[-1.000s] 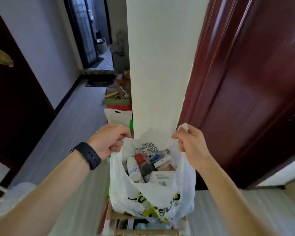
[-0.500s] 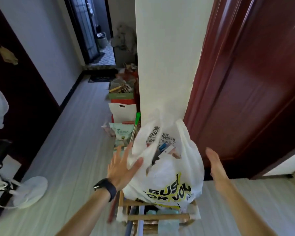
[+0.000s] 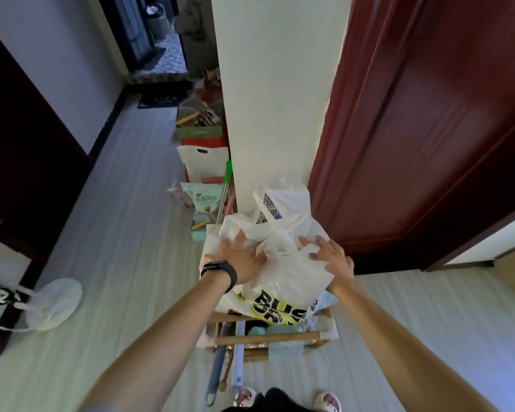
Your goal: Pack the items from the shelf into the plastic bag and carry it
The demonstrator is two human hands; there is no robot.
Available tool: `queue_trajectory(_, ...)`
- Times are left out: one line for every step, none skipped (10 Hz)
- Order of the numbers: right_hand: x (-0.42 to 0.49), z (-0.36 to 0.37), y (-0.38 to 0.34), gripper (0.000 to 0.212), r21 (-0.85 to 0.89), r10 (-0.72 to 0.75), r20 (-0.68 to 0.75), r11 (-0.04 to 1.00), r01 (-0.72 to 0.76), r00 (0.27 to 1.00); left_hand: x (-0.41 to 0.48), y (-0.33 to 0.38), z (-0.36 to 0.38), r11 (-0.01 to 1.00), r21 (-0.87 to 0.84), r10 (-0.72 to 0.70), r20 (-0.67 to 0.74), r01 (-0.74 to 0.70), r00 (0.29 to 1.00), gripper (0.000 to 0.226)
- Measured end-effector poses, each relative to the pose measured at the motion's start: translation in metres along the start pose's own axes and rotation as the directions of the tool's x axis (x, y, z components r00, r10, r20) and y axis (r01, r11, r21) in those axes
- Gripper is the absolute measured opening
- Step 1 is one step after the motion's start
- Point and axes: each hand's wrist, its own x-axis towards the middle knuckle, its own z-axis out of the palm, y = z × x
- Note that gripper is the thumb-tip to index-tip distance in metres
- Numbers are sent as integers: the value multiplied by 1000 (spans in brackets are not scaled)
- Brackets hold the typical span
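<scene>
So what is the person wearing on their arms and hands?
The left hand has a black band on its wrist, like a watch or fitness tracker. The right hand wears nothing: no watch, ring or glove shows. Both arms are bare, with no sleeves in sight.

Head view, looking down. White plastic bag (image 3: pixel 283 272) with black-and-yellow lettering rests on a low wooden shelf (image 3: pixel 268 337) against a white wall (image 3: pixel 277 99). Left hand (image 3: pixel 244 260), wrist bearing a black band (image 3: pixel 220 270), and right hand (image 3: pixel 335 260) lie spread, fingers splayed, on the bag's upper surface. Red-brown door (image 3: pixel 428 114) at right.
</scene>
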Motion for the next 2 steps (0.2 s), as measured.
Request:
queue_trajectory(7, -27, -2, 44, 42, -48, 60, 998, 46, 997, -10, 4, -42, 989, 13, 148, 96, -150, 984, 41)
queue_trajectory(12, -72, -7, 27, 127, -170, -51, 976, 175, 984, -13, -2, -98, 991, 99, 97, -93, -88, 991, 32)
